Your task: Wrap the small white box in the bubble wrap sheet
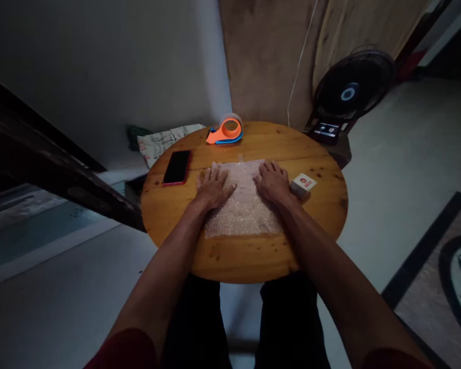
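A sheet of clear bubble wrap (pixel 244 207) lies flat on a round wooden table (pixel 238 261). My left hand (pixel 214 188) rests on its left side, fingers spread. On the sheet's upper right part lies my right hand (pixel 272 180), palm down with fingers stretched out. Neither hand grips anything. A short strip of clear tape (pixel 241 158) seems to show at the sheet's far edge. Just right of my right hand sits a small white and brown box (pixel 302 185).
An orange and blue tape dispenser (pixel 226 132) stands near the table's far edge. A dark phone with a red rim (pixel 177 167) lies at the left. Beyond the table's right side is a black fan (pixel 351 92); a printed sack (pixel 159 143) lies behind, by the wall.
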`<control>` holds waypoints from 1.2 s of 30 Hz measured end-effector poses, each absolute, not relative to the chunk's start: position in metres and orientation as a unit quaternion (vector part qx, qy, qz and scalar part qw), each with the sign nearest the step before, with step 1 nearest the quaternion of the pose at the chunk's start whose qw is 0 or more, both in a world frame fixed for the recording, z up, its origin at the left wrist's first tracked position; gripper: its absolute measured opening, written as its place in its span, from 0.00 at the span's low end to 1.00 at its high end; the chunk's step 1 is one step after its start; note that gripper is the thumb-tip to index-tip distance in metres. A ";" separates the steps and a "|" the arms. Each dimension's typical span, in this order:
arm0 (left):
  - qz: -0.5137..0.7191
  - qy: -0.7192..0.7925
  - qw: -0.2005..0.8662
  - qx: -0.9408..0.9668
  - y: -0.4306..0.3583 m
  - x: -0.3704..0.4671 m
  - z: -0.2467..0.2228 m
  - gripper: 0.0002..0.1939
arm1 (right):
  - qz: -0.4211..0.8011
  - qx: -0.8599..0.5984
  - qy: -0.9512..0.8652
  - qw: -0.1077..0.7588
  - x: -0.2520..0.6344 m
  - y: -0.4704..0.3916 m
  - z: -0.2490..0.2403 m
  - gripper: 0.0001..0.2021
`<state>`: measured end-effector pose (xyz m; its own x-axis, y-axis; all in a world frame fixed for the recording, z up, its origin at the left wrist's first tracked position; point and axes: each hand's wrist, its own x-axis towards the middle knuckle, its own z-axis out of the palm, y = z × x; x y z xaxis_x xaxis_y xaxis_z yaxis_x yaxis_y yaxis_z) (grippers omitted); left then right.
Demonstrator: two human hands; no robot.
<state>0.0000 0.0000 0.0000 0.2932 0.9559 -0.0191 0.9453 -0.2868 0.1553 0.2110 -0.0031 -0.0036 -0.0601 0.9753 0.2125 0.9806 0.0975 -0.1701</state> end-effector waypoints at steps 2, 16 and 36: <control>0.042 0.589 0.065 0.804 0.000 -0.001 0.000 0.39 | -0.011 -0.667 -0.732 0.142 0.211 -0.004 -0.003 0.24; 0.056 0.587 0.068 0.805 0.000 -0.003 -0.001 0.38 | -0.010 -0.675 -0.726 0.129 0.209 -0.004 0.000 0.25; 0.049 0.467 0.064 0.881 -0.068 0.039 0.013 0.36 | -0.012 -0.669 -0.722 0.178 0.210 -0.010 0.000 0.25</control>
